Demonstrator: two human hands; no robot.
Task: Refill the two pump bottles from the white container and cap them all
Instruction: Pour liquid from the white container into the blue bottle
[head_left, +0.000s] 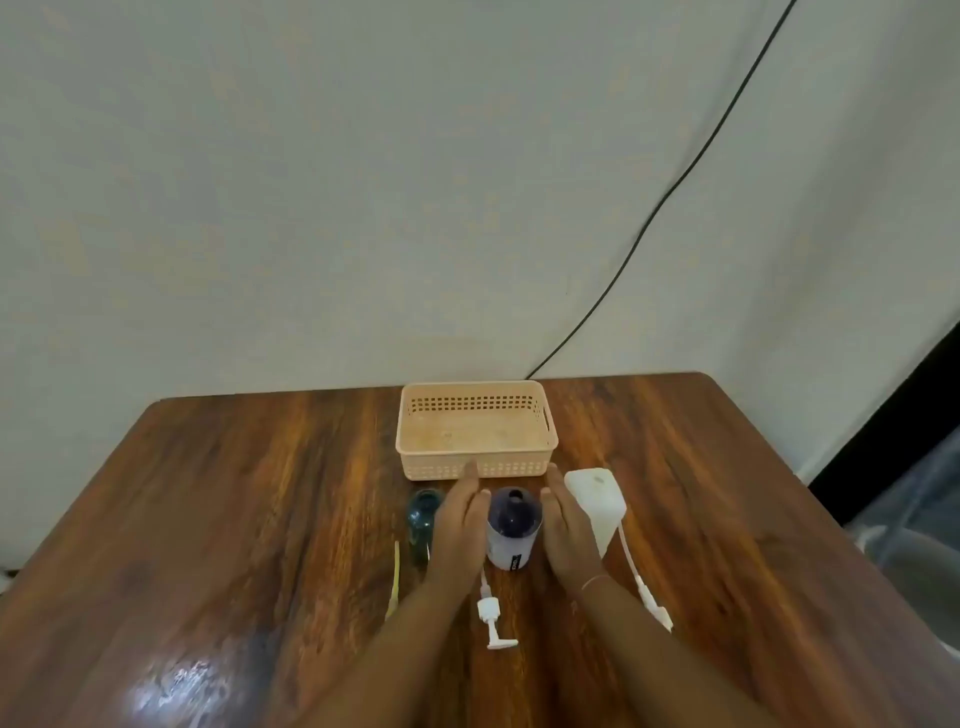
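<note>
A purple-topped white bottle (513, 527) stands uncapped in the middle of the wooden table (208, 519). Left of it stands a green-blue clear bottle (422, 522), partly hidden by my left hand (460, 525). The white container (595, 501) stands at the right. My right hand (569, 530) lies between the purple bottle and the white container. Both hands are flat with fingers apart, flanking the purple bottle without gripping it. A white pump head (492, 618) lies in front of the purple bottle. A second white pump (647, 587) lies by the container. A yellow tube (395, 582) lies at the left.
A peach plastic basket (475, 470) sits behind the bottles near the table's far edge. A black cable (675, 192) runs down the wall behind it. Something dark and a clear plastic sheet (904, 493) are off the table's right side.
</note>
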